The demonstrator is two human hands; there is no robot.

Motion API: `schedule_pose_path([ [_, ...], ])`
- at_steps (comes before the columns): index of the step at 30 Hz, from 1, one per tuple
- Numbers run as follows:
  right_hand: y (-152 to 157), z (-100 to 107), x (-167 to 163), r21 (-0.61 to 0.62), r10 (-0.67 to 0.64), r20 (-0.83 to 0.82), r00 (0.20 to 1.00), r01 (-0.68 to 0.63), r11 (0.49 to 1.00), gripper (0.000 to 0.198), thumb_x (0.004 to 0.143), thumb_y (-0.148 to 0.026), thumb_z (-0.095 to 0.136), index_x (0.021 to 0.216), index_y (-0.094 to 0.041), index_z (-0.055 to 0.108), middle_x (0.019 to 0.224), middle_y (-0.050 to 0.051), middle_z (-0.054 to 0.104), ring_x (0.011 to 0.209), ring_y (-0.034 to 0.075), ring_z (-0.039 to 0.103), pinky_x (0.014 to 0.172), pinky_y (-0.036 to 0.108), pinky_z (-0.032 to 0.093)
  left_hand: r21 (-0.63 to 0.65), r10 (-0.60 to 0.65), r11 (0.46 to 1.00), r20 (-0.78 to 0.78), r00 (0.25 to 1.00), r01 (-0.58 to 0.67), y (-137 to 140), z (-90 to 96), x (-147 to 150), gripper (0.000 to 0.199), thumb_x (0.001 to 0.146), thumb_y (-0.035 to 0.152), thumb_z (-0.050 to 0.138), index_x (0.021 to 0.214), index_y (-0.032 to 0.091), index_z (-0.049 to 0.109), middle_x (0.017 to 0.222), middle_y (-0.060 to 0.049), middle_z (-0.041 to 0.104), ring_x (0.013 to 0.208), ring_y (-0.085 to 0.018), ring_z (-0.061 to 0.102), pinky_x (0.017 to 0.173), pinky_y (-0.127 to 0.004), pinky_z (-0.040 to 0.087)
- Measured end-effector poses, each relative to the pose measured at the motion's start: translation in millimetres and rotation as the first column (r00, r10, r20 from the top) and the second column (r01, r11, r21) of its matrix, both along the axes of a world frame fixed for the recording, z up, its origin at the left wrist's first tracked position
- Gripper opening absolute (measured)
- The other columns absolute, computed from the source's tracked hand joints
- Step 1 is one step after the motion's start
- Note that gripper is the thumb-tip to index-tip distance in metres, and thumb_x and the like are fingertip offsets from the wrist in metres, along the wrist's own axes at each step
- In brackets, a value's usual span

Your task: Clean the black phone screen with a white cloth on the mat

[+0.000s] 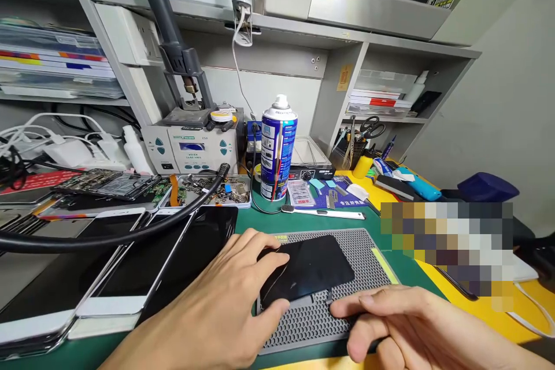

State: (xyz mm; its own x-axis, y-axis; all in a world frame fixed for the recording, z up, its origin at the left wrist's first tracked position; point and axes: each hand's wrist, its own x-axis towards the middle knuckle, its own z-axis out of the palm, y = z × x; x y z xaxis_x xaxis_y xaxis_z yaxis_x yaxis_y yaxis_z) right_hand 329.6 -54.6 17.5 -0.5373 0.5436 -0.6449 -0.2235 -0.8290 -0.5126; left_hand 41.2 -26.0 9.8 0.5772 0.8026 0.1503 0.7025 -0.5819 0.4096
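A black phone screen [310,269], with a thin pale curved line near its left end, lies face up on a grey honeycomb-textured mat [368,248]. My left hand [234,289] spans the screen's left end, thumb at the near edge and fingers over the top and far side. A small dark flex tab [328,296] sticks out from the screen's near edge. Beside it is the index fingertip of my right hand [381,324]. That hand's thumb lies along the index finger and the other fingers are curled; whatever may be between them is hidden.
Several phone screens [117,266] lie at left under a black hose [130,240]. Opened boards [208,191] sit behind them. A blue spray can [278,150] stands behind the mat, near a white brush [325,214]. A soldering unit [195,144] is at the back.
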Motion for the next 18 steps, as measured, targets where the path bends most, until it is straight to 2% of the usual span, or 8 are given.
schedule_pose_path([
  [2, -4, 0, 7, 0.158, 0.037, 0.071, 0.997, -0.048, 0.986, 0.033, 0.090, -0.036, 0.063, 0.110, -0.011, 0.071, 0.090, 0.013, 0.076, 0.053, 0.015, 0.069, 0.045, 0.020, 0.053, -0.020, -0.007, 1.000, 0.006, 1.000, 0.007, 0, 0.5, -1, 0.040, 0.093, 0.037, 0.059, 0.133, 0.032, 0.057, 0.140, -0.005, 0.053, 0.131, -0.027, 0.048, 0.113, -0.049, 0.041],
  [4, -3, 4, 15, 0.383, 0.073, 0.275, 0.959, -0.179, 0.906, 0.034, 0.090, -0.046, 0.066, 0.106, -0.016, 0.072, 0.082, 0.010, 0.074, 0.052, 0.015, 0.066, 0.046, 0.022, 0.051, -0.036, -0.015, 0.999, 0.012, 1.000, 0.015, 0, 2.3, -1, 0.042, 0.094, 0.039, 0.058, 0.135, 0.033, 0.056, 0.141, -0.005, 0.053, 0.132, -0.027, 0.048, 0.114, -0.048, 0.040],
  [6, 6, 13, 22, 0.607, -0.070, 0.567, 0.821, -0.359, 0.709, 0.037, 0.090, -0.052, 0.069, 0.110, -0.021, 0.072, 0.088, 0.008, 0.074, 0.065, 0.018, 0.067, 0.058, 0.026, 0.054, -0.048, -0.022, 0.999, 0.016, 1.000, 0.023, 1, 4.6, 1, 0.043, 0.094, 0.038, 0.058, 0.137, 0.033, 0.055, 0.142, -0.005, 0.052, 0.133, -0.026, 0.047, 0.115, -0.048, 0.039],
  [7, 13, 19, 23, 0.668, -0.220, 0.672, 0.707, -0.451, 0.592, 0.039, 0.088, -0.054, 0.071, 0.113, -0.024, 0.072, 0.096, 0.008, 0.074, 0.077, 0.022, 0.068, 0.066, 0.030, 0.056, -0.051, -0.024, 0.998, 0.021, 0.999, 0.025, 1, 5.7, 1, 0.044, 0.094, 0.037, 0.058, 0.137, 0.032, 0.055, 0.142, -0.005, 0.051, 0.133, -0.026, 0.046, 0.115, -0.047, 0.039],
  [9, 30, 29, 21, 0.663, -0.358, 0.749, 0.558, -0.641, 0.387, 0.042, 0.087, -0.053, 0.072, 0.121, -0.028, 0.070, 0.126, 0.008, 0.068, 0.109, 0.031, 0.062, 0.089, 0.038, 0.054, -0.061, -0.023, 0.998, 0.031, 0.999, 0.024, 2, 7.8, 3, 0.044, 0.093, 0.034, 0.058, 0.137, 0.031, 0.054, 0.142, -0.006, 0.051, 0.133, -0.025, 0.047, 0.115, -0.047, 0.039],
  [11, 48, 37, 16, 0.604, -0.285, 0.793, 0.538, -0.754, 0.256, 0.048, 0.088, -0.052, 0.071, 0.131, -0.031, 0.065, 0.138, 0.006, 0.060, 0.118, 0.031, 0.057, 0.100, 0.041, 0.049, -0.080, -0.019, 0.996, 0.047, 0.999, 0.023, 3, 9.9, 3, 0.045, 0.092, 0.033, 0.060, 0.136, 0.030, 0.055, 0.140, -0.005, 0.052, 0.131, -0.025, 0.048, 0.115, -0.046, 0.039],
  [15, 72, 43, 4, 0.508, -0.067, 0.861, 0.505, -0.842, 0.183, 0.058, 0.084, -0.053, 0.074, 0.135, -0.029, 0.062, 0.133, 0.007, 0.061, 0.110, 0.028, 0.060, 0.097, 0.039, 0.050, -0.124, -0.026, 0.992, 0.053, 0.998, 0.032, 4, 13.2, 0, 0.046, 0.088, 0.032, 0.064, 0.134, 0.032, 0.056, 0.138, -0.003, 0.054, 0.130, -0.024, 0.048, 0.114, -0.043, 0.041],
  [18, 77, 40, -1, 0.496, -0.042, 0.868, 0.495, -0.859, 0.129, 0.068, 0.076, -0.053, 0.081, 0.136, -0.026, 0.061, 0.128, 0.007, 0.061, 0.113, 0.028, 0.059, 0.100, 0.038, 0.047, -0.134, -0.020, 0.991, 0.040, 0.999, 0.025, 3, 12.7, -2, 0.046, 0.089, 0.032, 0.063, 0.134, 0.034, 0.055, 0.139, -0.002, 0.053, 0.131, -0.024, 0.047, 0.113, -0.042, 0.042],
])
